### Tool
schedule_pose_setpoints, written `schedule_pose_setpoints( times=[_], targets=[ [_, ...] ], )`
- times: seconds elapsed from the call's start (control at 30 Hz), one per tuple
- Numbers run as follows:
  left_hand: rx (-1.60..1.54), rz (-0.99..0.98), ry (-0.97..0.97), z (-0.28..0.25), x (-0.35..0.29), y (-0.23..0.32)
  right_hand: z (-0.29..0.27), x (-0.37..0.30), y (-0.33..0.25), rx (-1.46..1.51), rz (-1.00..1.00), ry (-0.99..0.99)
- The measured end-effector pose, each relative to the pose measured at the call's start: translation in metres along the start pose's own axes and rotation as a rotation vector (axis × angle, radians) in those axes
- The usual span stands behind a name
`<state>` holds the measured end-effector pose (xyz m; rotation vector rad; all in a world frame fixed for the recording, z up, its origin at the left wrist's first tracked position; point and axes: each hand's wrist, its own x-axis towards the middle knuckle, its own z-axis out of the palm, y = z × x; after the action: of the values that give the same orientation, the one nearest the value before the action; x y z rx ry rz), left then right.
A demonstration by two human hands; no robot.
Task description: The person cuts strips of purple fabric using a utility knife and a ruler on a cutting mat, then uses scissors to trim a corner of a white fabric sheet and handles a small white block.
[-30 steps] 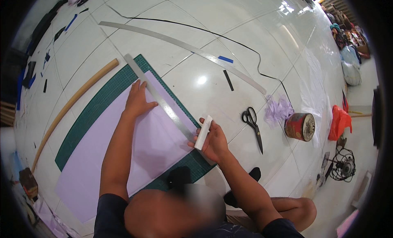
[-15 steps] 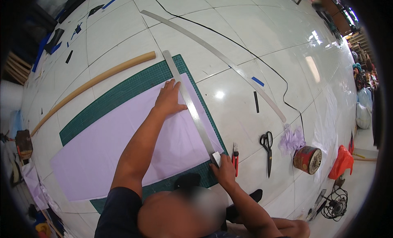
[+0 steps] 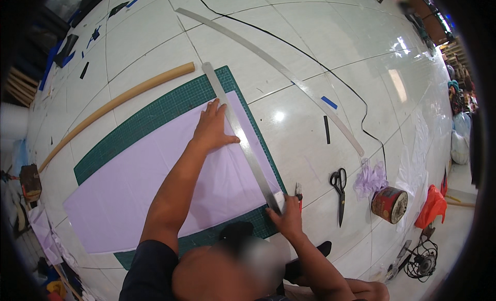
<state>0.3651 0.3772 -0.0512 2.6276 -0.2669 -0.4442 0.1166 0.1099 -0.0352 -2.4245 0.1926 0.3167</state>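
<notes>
Metal ruler (image 3: 245,145) diagonal, far end leftward

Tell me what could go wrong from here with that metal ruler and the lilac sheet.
1. The metal ruler might slide or pivot if the left hand, spread against its upper part, or the right hand, holding a white block at its near end, pushes sideways.
2. The lilac sheet shows faint creases and could bunch on the green mat.
3. The red-handled tool, partly hidden beside the right hand, could get knocked.
</notes>
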Motion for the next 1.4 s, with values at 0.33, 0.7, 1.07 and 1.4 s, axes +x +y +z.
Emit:
schedule_pose_setpoints(
  times=[0.33, 0.7, 1.07, 1.4],
  targets=[
    [0.016, -0.03, 0.015, 0.004, -0.004, 0.006, -0.041, 0.188, -0.07, 0.52, 0.04, -0.091],
    [-0.007, -0.058, -0.002, 0.001, -0.001, 0.01, -0.006, 0.31, -0.098, 0.829, 0.048, -0.166],
    [0.034, -0.093, -0.068, 0.0, 0.003, 0.015, -0.002, 0.335, -0.096, 0.694, 0.125, -0.063],
    [0.032, -0.067, -0.048, 0.001, 0.001, 0.01, 0.009, 0.338, -0.089, 0.553, 0.058, -0.031]
  ],
)
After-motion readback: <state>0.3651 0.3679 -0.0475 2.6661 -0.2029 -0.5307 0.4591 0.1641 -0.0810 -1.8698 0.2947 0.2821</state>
